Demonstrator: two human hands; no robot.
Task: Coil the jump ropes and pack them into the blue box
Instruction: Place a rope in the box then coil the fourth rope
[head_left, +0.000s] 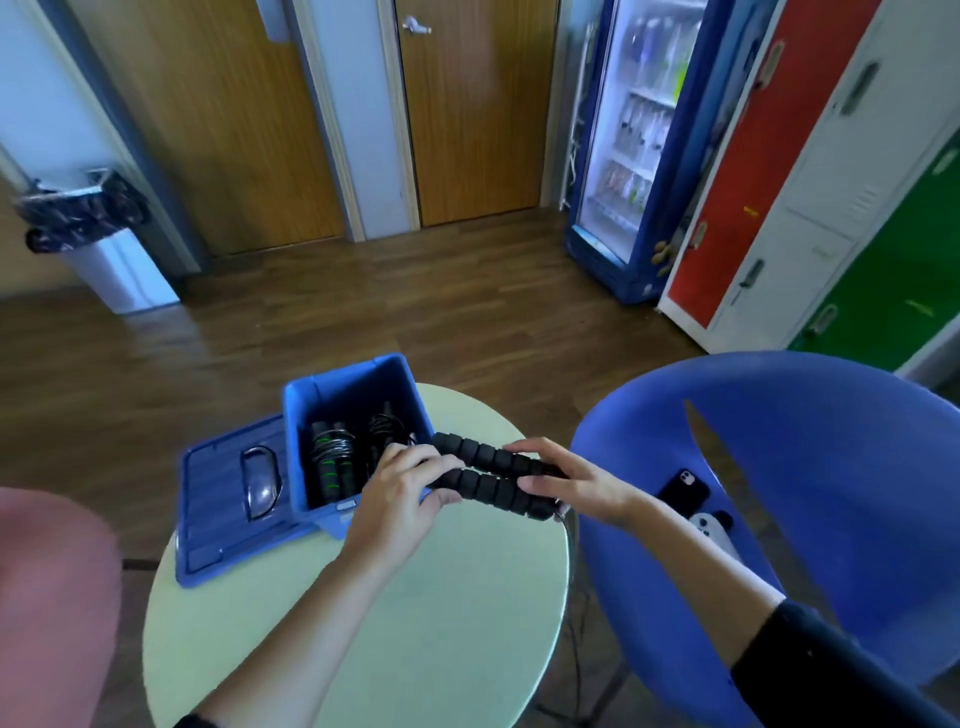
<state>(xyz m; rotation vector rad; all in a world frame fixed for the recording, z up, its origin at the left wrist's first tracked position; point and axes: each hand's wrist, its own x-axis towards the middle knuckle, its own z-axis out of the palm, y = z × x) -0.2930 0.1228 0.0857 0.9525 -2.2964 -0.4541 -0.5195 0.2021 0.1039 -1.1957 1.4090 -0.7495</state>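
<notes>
Room with wood-plank floor, wooden doors at back, drinks fridge (631, 150) and coloured lockers (831, 182) on the right; work surface is a round pale-green table (405, 597). Blue box (358, 436) sits open at the table's far-left part, its lid (228, 504) lying flat beside it, touching. Inside the box: one coiled rope with green-banded handles (330, 465) standing upright, plus a second dark coiled bundle (387, 431) next to it, details unclear. So at least two ropes look packed. Current rope: two black foam handles (493, 473) held side by side just right of the box rim, above the table edge. Left hand (405, 488) clamped round the handles' left ends; right hand (566, 480) gripping the right ends, fingers wrapped over. Cord (570, 530) drops off the table edge below the right hand, not coiled yet. Judgement: this rope remains to be wound and put in; lid off. No other loose ropes visible. Blue chair (831, 467) at right holds a phone (683, 491) and a white device.
</notes>
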